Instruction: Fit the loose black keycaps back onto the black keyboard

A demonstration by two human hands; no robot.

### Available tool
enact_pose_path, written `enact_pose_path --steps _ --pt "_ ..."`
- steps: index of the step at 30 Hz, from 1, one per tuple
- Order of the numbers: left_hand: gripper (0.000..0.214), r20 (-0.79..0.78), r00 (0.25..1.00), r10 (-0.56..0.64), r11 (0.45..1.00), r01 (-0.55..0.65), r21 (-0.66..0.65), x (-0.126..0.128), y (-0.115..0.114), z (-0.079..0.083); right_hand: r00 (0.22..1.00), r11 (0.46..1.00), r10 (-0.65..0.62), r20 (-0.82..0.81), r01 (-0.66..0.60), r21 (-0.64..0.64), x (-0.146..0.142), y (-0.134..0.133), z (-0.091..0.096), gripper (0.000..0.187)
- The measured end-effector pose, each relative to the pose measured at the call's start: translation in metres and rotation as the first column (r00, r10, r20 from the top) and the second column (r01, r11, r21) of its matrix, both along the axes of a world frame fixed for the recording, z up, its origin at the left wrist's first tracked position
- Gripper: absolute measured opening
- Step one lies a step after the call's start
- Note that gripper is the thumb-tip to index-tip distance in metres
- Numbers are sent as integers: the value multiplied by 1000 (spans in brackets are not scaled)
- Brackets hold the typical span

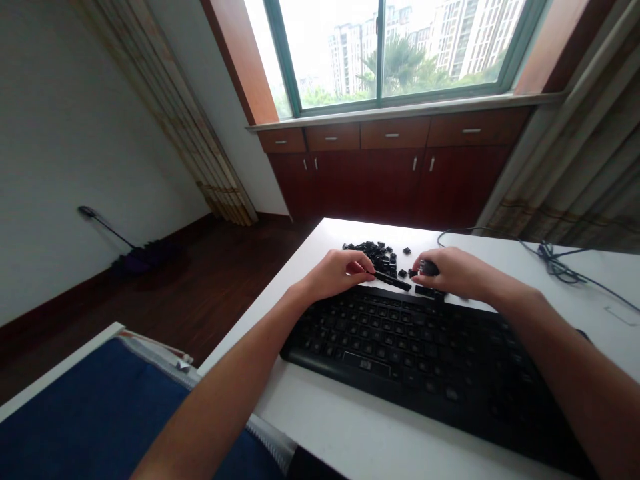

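Note:
A black keyboard (367,368) lies on the white table with its keycaps removed, bare key sockets showing. Beyond its back edge, my left hand (345,272) pinches one end of a long, narrow black keycap (393,281), which looks like a space bar. My right hand (453,272) is closed around a dark, rounded object (429,268) whose kind I cannot make out. Close to the right fingertips is a small black keycap (413,273). A pile of loose keycaps (373,253) sits between and behind the hands. Another elongated black keycap (425,291) rests below my right hand.
A dark cable (555,260) lies tangled on the white table (500,257) at the right. Left of the table stands a blue fabric surface with a pale frame (100,400). Wooden cabinets (390,180) run beneath the window. A mop (137,253) leans by the left wall.

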State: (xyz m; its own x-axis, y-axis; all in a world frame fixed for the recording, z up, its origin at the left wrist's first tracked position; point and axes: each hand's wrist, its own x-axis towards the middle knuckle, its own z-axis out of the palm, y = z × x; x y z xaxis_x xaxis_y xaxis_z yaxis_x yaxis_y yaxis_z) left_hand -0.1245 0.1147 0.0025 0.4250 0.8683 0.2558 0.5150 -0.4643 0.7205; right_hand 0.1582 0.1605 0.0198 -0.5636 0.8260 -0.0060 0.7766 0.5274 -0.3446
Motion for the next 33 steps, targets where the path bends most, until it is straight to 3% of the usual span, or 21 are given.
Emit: enact_pose_path --steps 4,8,13,23,28,33 --pt "16 96 995 -5 1000 3 18 1 0 2 1000 1000 1 -26 -1 -9 -1 -4 8 27" --pt "18 191 982 -9 998 -4 69 4 -1 6 985 993 72 -155 -85 -80 -2 -12 26 40" --pt "11 278 958 -67 977 7 212 6 -5 12 965 982 119 -235 -150 -118 -8 -21 38 43" --pt "18 296 953 -71 967 -7 255 12 -9 16 949 972 206 -237 -171 158 -13 -42 47 21" --pt "23 173 974 -144 969 103 224 7 -40 26 957 953 159 -244 -84 290 -12 -82 32 24" --pt "16 -13 982 -186 955 184 231 -7 -94 21 942 955 215 -257 -147 259 -15 -127 4 25"
